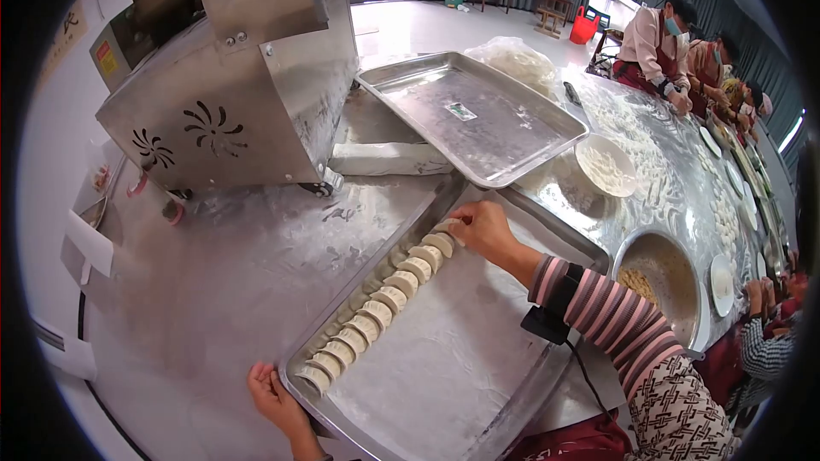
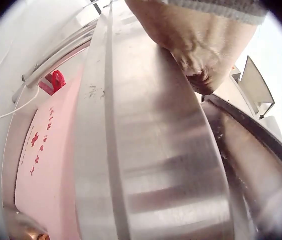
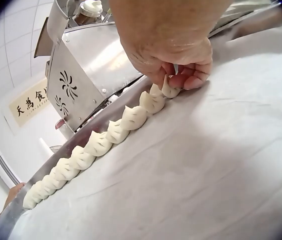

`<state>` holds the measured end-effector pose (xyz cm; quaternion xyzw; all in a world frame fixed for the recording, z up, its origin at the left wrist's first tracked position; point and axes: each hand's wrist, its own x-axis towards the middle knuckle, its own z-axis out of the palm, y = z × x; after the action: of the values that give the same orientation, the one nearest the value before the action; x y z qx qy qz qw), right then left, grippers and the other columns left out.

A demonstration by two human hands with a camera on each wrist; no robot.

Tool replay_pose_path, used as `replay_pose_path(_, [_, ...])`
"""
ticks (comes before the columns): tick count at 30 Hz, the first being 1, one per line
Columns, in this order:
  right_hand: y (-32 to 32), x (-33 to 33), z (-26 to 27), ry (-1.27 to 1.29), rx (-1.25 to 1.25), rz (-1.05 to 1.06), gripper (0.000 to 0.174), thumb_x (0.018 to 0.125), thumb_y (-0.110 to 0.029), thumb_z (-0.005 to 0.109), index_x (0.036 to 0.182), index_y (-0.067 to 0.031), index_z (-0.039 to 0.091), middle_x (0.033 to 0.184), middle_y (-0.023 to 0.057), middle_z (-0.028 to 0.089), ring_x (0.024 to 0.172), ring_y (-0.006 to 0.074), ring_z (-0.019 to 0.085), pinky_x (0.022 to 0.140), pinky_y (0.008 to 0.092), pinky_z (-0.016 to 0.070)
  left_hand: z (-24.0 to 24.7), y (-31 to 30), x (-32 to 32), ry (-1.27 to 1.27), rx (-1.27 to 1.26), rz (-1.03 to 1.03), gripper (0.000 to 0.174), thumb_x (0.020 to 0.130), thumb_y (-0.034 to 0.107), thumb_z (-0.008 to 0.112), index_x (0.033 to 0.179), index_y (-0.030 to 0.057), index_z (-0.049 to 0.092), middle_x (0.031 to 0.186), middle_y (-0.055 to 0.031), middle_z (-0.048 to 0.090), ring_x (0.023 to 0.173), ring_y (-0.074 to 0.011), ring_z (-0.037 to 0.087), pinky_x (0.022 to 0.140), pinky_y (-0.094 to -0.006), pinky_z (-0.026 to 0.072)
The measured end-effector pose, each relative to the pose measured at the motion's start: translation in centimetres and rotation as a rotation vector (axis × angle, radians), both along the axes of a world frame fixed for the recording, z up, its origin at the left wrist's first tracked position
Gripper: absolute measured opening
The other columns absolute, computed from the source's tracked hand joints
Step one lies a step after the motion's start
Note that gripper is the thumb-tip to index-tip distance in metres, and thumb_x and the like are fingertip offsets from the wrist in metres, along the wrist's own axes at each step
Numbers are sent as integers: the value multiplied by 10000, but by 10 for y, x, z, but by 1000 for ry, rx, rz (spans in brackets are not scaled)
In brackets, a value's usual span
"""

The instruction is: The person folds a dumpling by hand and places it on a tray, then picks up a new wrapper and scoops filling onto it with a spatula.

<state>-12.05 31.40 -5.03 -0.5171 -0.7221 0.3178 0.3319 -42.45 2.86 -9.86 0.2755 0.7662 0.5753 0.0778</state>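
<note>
In the head view a row of pleated white dumplings [image 1: 376, 314] runs along the left side of a lined metal tray [image 1: 504, 376]. My right hand [image 1: 487, 229] is at the far end of that row, pinching the last dumpling [image 3: 171, 89] between thumb and fingers; it sits low by the paper liner [image 3: 181, 165], next to its neighbour. My left hand [image 1: 280, 401] is at the tray's near left corner, beside the outer rim, its fingers loosely bent. In the left wrist view its fingertips are mostly hidden.
An empty metal tray [image 1: 487, 124] lies beyond, by a steel machine [image 1: 231, 111]. To the right are a bowl of flour [image 1: 606, 166] and a steel bowl with filling [image 1: 662, 282]. Several people [image 1: 658, 43] work along the floury table [image 1: 675, 179].
</note>
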Motion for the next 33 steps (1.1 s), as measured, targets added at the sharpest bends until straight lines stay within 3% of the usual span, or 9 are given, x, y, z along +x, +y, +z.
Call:
replay_pose_path(9, [-2,-9,-8,-115,120,8,171,724,-123,628,807,14,688,720,218,632,705,371,627,656,423,495,-7,-3,-4,-11,37,-14,274,907,-34,489,1181,-35,478,1035,-138,589,948,-190,575,851,-285,451])
replay_pose_path(12, [-10,-5,1,-188,113,15,189,745,-133,643,861,11,682,816,225,641,784,383,618,716,439,491,-7,-3,-7,-4,60,-24,269,905,-35,495,1173,-36,481,1032,-135,583,942,-188,574,852,-286,451])
replay_pose_path(14, [-20,3,9,-301,175,-42,268,772,-135,662,1009,-10,666,904,179,635,799,347,614,714,404,485,-5,0,-7,1,69,-39,266,902,-34,501,1167,-37,483,1030,-133,579,938,-186,574,852,-287,452])
replay_pose_path(20, [-93,61,120,-493,130,249,292,796,-158,660,1056,-27,632,1016,143,597,927,354,590,804,415,473,-13,-1,-14,70,37,-13,246,892,-29,526,1136,-41,497,994,-123,578,918,-188,569,845,-288,456])
replay_pose_path(23, [-144,113,169,-493,147,286,259,792,-161,671,1012,-28,641,999,122,604,883,333,607,761,409,486,-9,-6,-19,162,-25,-4,236,902,3,532,1133,-37,509,991,-147,598,940,-212,583,852,-307,462])
replay_pose_path(27, [-209,208,219,-547,305,107,241,755,-119,704,972,-34,643,898,129,619,763,312,629,666,382,501,-28,-5,-41,533,-395,130,341,962,232,472,1111,-59,568,1067,-223,610,1003,-350,579,894,-408,455])
replay_pose_path(28, [-223,236,223,-543,344,17,232,757,-104,703,972,-40,644,879,135,619,740,302,631,649,373,501,-39,-3,-55,521,-337,116,403,974,283,430,1080,-70,593,1059,-236,610,1011,-390,560,912,-423,441])
replay_pose_path(30, [-254,290,234,-335,344,-188,207,753,-47,715,949,-15,656,845,124,639,658,195,621,597,300,491,-29,-3,-51,463,-359,6,356,972,225,454,1149,-74,530,1126,-229,581,1009,-334,582,899,-388,464])
replay_pose_path(33, [-299,370,229,-396,421,-499,192,769,-42,705,953,4,677,825,107,651,652,150,602,586,253,474,18,-17,-4,103,-215,-21,315,923,151,547,1146,-68,513,968,-139,601,911,-205,587,778,-304,502])
